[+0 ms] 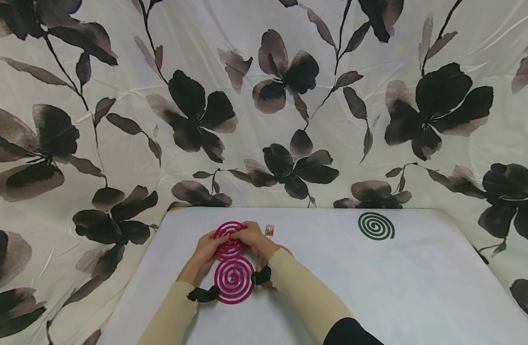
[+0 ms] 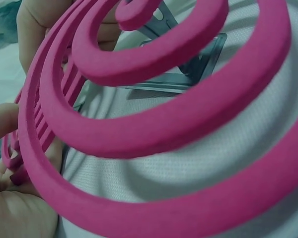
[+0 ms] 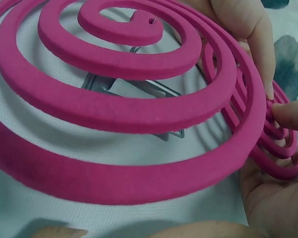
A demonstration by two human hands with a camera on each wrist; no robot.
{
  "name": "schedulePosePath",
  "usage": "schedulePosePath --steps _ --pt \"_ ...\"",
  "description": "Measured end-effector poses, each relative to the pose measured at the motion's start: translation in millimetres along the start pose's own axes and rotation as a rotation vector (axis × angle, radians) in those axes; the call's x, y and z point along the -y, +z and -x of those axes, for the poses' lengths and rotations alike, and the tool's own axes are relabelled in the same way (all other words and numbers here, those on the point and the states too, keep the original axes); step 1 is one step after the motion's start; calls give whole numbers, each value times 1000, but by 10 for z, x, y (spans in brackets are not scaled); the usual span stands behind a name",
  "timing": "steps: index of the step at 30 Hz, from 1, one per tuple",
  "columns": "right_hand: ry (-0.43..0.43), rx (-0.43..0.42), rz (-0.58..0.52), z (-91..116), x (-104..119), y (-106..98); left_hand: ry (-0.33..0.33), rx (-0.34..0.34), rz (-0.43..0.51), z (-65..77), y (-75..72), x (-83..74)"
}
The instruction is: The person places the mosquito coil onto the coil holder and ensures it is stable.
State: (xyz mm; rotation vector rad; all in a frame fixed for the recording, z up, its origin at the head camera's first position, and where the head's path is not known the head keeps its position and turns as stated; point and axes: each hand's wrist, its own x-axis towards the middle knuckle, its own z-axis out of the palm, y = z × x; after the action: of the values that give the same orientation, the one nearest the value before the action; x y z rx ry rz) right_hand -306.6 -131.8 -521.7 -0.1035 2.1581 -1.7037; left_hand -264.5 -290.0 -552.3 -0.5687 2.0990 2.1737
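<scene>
Two pink mosquito coils are near the middle of the table in the head view. My left hand [image 1: 205, 250] grips the left side of the farther coil [image 1: 230, 252], thumb over its middle. From the right, my right hand [image 1: 252, 236] pinches the same coil with its fingers near the centre. The nearer pink coil [image 1: 233, 288] lies between my forearms, touched by neither hand's fingers. In the left wrist view, a thin metal stand [image 2: 161, 83] shows beneath that coil's rings, which sit raised above the white cloth. What the fingers do beneath the held coil is partly hidden.
A dark green coil [image 1: 376, 226] lies at the far right of the white table [image 1: 315, 268]. Beyond my right hand is a small printed packet [image 1: 269, 230]. A flower-patterned cloth [image 1: 246, 129] hangs behind the table's back edge.
</scene>
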Motion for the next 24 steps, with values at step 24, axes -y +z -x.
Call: schedulePosePath --steps 24 --pt "49 40 -23 -19 0 -13 -50 -9 37 -15 10 -17"
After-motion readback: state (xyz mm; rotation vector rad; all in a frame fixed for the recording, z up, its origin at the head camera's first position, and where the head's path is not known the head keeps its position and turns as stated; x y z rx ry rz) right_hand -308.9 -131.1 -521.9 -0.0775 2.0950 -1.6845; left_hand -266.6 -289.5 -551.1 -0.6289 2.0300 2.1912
